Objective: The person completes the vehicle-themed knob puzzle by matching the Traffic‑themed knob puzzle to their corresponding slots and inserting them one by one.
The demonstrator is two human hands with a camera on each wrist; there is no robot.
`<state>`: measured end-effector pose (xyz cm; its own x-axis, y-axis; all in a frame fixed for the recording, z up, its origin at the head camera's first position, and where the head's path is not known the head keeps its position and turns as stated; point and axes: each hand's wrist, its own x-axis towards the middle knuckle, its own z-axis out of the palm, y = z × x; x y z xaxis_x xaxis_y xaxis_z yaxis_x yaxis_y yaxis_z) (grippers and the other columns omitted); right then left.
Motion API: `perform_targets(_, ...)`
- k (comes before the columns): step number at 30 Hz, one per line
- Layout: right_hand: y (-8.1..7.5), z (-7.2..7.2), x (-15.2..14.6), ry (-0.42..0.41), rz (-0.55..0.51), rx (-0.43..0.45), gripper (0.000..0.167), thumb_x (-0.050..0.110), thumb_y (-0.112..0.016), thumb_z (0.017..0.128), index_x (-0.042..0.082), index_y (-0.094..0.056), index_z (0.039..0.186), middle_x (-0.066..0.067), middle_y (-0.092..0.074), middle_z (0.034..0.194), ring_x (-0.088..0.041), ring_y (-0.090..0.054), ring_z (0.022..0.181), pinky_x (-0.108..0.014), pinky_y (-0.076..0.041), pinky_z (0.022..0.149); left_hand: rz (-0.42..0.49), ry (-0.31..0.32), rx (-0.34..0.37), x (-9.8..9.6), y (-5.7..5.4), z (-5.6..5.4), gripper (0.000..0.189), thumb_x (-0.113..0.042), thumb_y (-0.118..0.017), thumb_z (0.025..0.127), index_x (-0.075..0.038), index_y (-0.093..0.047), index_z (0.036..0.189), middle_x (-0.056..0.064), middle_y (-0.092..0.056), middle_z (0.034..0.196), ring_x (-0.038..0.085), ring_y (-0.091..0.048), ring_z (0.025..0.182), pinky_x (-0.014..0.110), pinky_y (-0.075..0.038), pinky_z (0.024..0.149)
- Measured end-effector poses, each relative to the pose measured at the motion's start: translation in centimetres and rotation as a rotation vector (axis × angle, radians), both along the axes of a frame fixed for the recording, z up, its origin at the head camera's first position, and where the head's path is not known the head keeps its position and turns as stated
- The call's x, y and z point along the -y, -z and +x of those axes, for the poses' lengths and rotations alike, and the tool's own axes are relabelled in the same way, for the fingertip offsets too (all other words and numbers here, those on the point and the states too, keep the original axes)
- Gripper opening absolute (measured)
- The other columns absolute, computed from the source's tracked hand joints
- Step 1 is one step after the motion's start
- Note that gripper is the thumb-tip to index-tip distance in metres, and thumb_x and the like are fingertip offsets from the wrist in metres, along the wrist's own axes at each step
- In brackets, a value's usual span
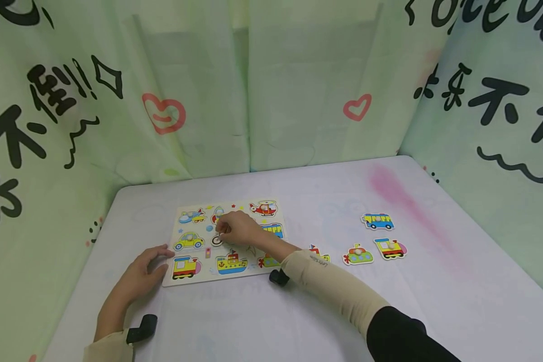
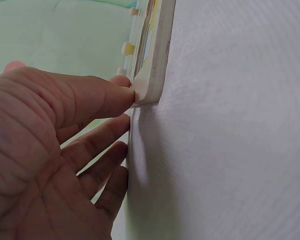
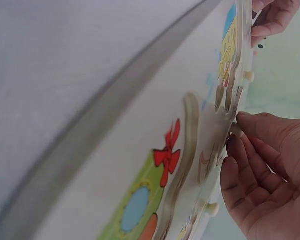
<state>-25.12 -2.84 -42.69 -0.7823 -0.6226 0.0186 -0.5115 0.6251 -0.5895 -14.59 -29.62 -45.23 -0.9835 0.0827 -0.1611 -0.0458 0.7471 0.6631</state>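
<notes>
A white wooden peg puzzle board (image 1: 169, 278) with vehicle pictures lies on the table at left of centre. My right hand (image 1: 240, 229) is over its middle; thumb and fingertips pinch a small knob (image 3: 236, 130) on a puzzle piece. A wheel (image 1: 216, 241) shows beside those fingers, while the hand hides most of that spot. At the board's left edge, my left hand (image 1: 142, 271) touches the side with thumb and fingers loosely extended. Close up in the left wrist view, the thumb meets the board's corner (image 2: 150, 92). A yellow car (image 1: 189, 241) lies near the left fingers.
Right of the board lie loose pieces: a bus (image 1: 377, 221), a train (image 1: 390, 249), a submarine (image 1: 358, 255) and a ship (image 1: 324, 257) partly behind my right sleeve (image 1: 335, 284). Printed curtains (image 1: 298, 100) stand around the white table (image 1: 235, 322).
</notes>
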Motion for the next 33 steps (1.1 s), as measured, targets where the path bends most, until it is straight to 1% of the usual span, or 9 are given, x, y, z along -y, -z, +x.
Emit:
perform_targets(4, 0.1, 0.0, 0.0, 0.013, 0.007, 0.003, 0.013, 0.012, -0.073, 0.094, 0.006, -0.074, 0.106, -0.003, -0.073, 0.097, -0.011, -0.062, 0.086, -0.020, -0.051, 0.079, 0.002, -0.001, 0.005, 0.0, 0.0, 0.0, 0.035, -0.010, -0.060, 0.099, -0.005, -0.058, 0.133, 0.027, -0.035, 0.160, 0.052, -0.023, 0.149, 0.070, -0.022, 0.118)
perform_targets(8, 0.2, 0.1, -0.1, 0.025, -0.011, 0.009, 0.014, 0.012, -0.074, 0.094, 0.006, -0.074, 0.107, -0.003, -0.073, 0.098, -0.012, -0.063, 0.086, -0.020, -0.051, 0.078, -0.002, 0.000, 0.002, 0.0, 0.0, 0.0, 0.034, -0.009, -0.060, 0.098, -0.005, -0.059, 0.132, 0.026, -0.035, 0.160, 0.052, -0.023, 0.149, 0.070, -0.022, 0.118)
perform_targets(13, 0.2, 0.1, -0.6, 0.044, -0.081, 0.016, 0.016, 0.012, -0.073, 0.094, 0.005, -0.074, 0.108, -0.003, -0.075, 0.097, -0.010, -0.065, 0.086, -0.018, -0.053, 0.074, -0.005, 0.002, -0.001, -0.1, 0.0, 0.0, 0.034, -0.009, -0.060, 0.098, -0.005, -0.059, 0.132, 0.026, -0.036, 0.159, 0.051, -0.023, 0.149, 0.070, -0.023, 0.118)
perform_targets(15, 0.0, 0.2, -0.9, 0.048, -0.115, 0.029, 0.017, 0.012, -0.073, 0.094, 0.004, -0.074, 0.109, -0.004, -0.075, 0.097, -0.010, -0.066, 0.084, -0.017, -0.053, 0.071, -0.008, 0.003, -0.004, -0.1, 0.0, 0.0, 0.034, -0.009, -0.060, 0.098, -0.005, -0.059, 0.132, 0.027, -0.036, 0.159, 0.051, -0.024, 0.149, 0.070, -0.023, 0.118)
perform_targets(18, -0.2, 0.1, -1.3, 0.045, -0.156, 0.039, 0.020, 0.013, -0.074, 0.094, 0.002, -0.073, 0.110, -0.005, -0.075, 0.098, -0.011, -0.067, 0.084, -0.016, -0.053, 0.070, -0.009, 0.005, -0.007, 0.0, -0.1, 0.0, 0.034, -0.009, -0.060, 0.098, -0.004, -0.059, 0.132, 0.026, -0.036, 0.159, 0.051, -0.024, 0.149, 0.069, -0.023, 0.118)
perform_targets(25, -0.8, 0.8, -2.3, 0.051, -0.237, 0.061, 0.022, 0.013, -0.076, 0.091, 0.002, -0.074, 0.111, -0.003, -0.074, 0.098, -0.012, -0.067, 0.087, -0.019, -0.055, 0.077, -0.006, 0.006, -0.005, 0.1, 0.0, 0.0, 0.034, -0.010, -0.060, 0.098, -0.005, -0.059, 0.132, 0.026, -0.036, 0.159, 0.052, -0.024, 0.149, 0.070, -0.023, 0.118)
perform_targets(29, -1.2, 1.2, -2.9, 0.044, -0.283, 0.048, 0.023, 0.013, -0.078, 0.090, 0.001, -0.074, 0.111, -0.004, -0.075, 0.098, -0.012, -0.067, 0.087, -0.020, -0.055, 0.079, -0.004, 0.011, -0.011, 0.1, 0.1, 0.0, 0.034, -0.009, -0.060, 0.098, -0.004, -0.059, 0.132, 0.027, -0.036, 0.159, 0.052, -0.024, 0.149, 0.070, -0.023, 0.118)
perform_targets(33, -1.6, 1.5, -3.4, 0.027, -0.304, 0.035, 0.024, 0.013, -0.077, 0.090, 0.000, -0.074, 0.110, -0.005, -0.075, 0.099, -0.013, -0.069, 0.087, -0.020, -0.056, 0.080, 0.001, 0.011, -0.021, 0.1, 0.1, 0.1, 0.034, -0.008, -0.059, 0.098, -0.003, -0.059, 0.132, 0.027, -0.037, 0.158, 0.052, -0.025, 0.149, 0.069, -0.023, 0.118)
